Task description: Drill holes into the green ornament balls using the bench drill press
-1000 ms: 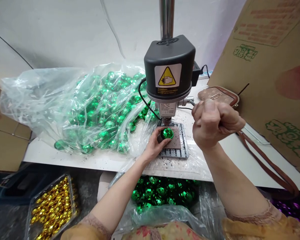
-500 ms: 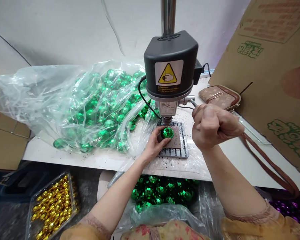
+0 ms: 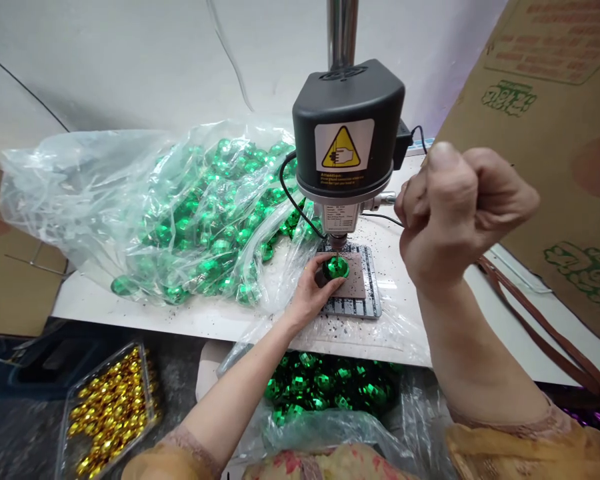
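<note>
My left hand (image 3: 311, 293) grips a shiny green faceted ball (image 3: 338, 267) between thumb and fingers, on the brown pad (image 3: 354, 283) over the slotted base plate (image 3: 375, 303). Right above the ball is the chuck (image 3: 337, 241) of a black bench drill press (image 3: 350, 133), its thin bit meeting the ball's top; how deep it goes, I cannot tell. Raised at the machine's right side, my right hand (image 3: 460, 213) is closed in a fist round the feed lever, which the fist mostly hides. Dark shavings lie scattered around the base.
A clear plastic bag (image 3: 130, 173) of green balls covers the table's left. More green balls (image 3: 325, 383) lie in a bag below the table edge. Gold balls (image 3: 113, 407) fill a clear tub at lower left. At right are a cardboard box (image 3: 570, 133) and a brown strap (image 3: 545, 327).
My right hand has moved up and slightly right with the lever. The view has shifted a little. My left hand still holds the green ball beneath the chuck.
</note>
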